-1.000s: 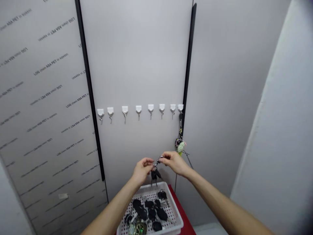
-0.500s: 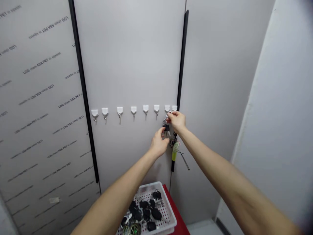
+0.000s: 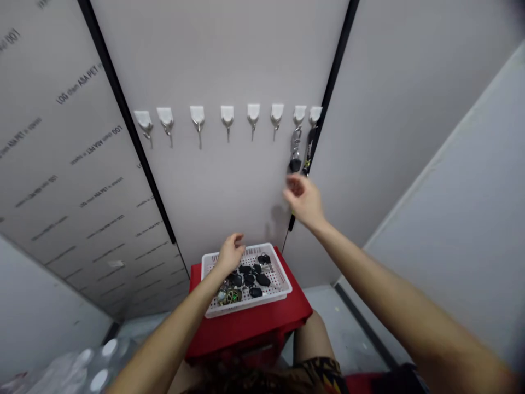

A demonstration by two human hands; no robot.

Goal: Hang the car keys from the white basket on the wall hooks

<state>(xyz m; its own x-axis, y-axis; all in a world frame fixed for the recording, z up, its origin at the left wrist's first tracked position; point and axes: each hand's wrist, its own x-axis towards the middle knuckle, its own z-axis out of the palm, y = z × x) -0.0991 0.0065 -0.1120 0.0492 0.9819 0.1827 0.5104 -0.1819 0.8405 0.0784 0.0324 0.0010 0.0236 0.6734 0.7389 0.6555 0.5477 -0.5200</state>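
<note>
My left hand hovers over the left back part of a white plastic basket, fingers apart and holding nothing. In the basket lie several black-headed keys and a round ornament with a green centre. My right hand, a little smeared by motion, is just below a bunch of keys with a metal ring. Its thumb and fingers are curved but apart, with nothing visible between them. The bunch hangs from the second hook from the right. A dark keychain hangs from the rightmost hook.
Several more white adhesive hooks run in a row to the left, nothing hanging on them. The basket stands on a red stool. Black strips edge the grey panel. Bottles with white caps are at lower left.
The keys that my right hand held at the hook now hang there, let go. My right hand has dropped below them. My left hand has moved down to the basket, and the view has tilted downward.
</note>
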